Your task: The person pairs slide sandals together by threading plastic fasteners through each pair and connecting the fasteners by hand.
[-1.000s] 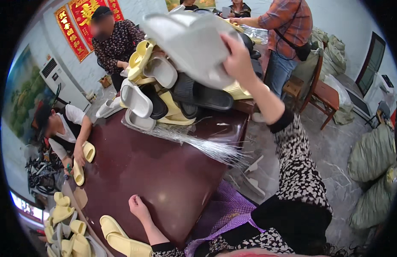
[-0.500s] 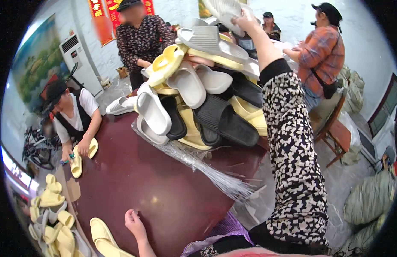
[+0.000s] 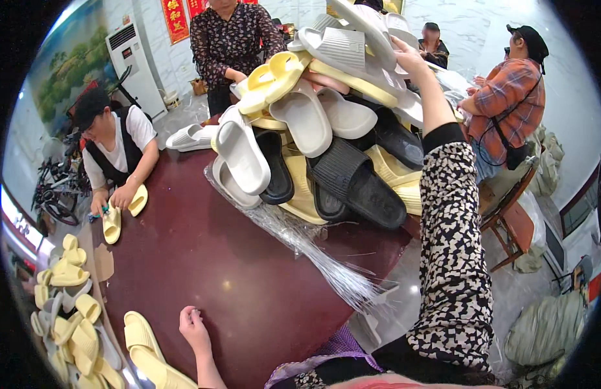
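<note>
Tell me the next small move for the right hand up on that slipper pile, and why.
Probably lift the grey slipper straight up and clear before drawing it back. The right hand grips it at the very top of the slipper pile, where loose slippers overlap and lean; dragging sideways could spill them. The left hand rests on the table, free to receive it.

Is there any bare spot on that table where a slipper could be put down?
Yes: the dark table is bare between the slipper heap, the left hand and the seated person's yellow slippers. The far end is crowded; plastic film trails off the right edge.
</note>
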Available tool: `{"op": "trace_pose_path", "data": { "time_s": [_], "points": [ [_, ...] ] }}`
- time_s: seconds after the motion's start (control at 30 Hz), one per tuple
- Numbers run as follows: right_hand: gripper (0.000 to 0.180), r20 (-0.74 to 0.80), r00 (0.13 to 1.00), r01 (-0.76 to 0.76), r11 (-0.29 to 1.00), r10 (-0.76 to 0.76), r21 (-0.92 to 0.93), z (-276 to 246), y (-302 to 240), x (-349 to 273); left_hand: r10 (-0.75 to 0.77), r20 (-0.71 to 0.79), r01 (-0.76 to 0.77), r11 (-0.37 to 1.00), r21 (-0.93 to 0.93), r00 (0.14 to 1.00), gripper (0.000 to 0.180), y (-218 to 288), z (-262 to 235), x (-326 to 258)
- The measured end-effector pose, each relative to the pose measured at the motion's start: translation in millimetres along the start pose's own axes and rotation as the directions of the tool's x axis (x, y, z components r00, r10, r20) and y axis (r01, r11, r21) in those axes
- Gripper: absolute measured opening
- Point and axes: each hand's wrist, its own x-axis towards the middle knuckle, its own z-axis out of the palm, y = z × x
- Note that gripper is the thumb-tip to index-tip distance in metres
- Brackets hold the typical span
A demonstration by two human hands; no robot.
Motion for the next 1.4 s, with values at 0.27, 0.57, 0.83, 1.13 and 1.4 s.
{"op": "trace_pose_path", "data": {
  "time_s": [0.27,0.57,0.83,1.13,1.4],
  "points": [
    [0.037,-0.109,0.884,0.345,0.791,-0.455,-0.506,-25.8,75.4,23.2,0.066,-0.033,-0.066,0.998,0.000,0.997,0.009,-2.0,-3.8,0.1],
    [0.052,-0.206,0.493,0.529,0.479,-0.845,-0.701,13.3,15.1,-45.2,0.094,-0.083,-0.089,0.994,0.069,0.992,0.010,-6.8,6.0,11.2],
    [0.054,-0.051,0.735,0.524,0.613,-0.676,-0.592,-1.1,72.0,24.2,0.075,-0.082,-0.074,0.997,0.011,0.994,0.008,-1.6,5.9,-0.8],
    [0.051,-0.121,0.708,0.527,0.635,-0.696,-0.565,-18.7,115.9,28.4,0.079,-0.044,-0.078,0.997,0.020,0.996,0.007,-1.8,9.1,12.6],
    [0.039,-0.361,0.644,0.283,0.649,-0.674,-0.706,5.8,126.8,-0.1,-0.007,-0.018,0.007,0.999,-0.039,1.000,0.010,-2.1,4.9,8.8]
  ]
}}
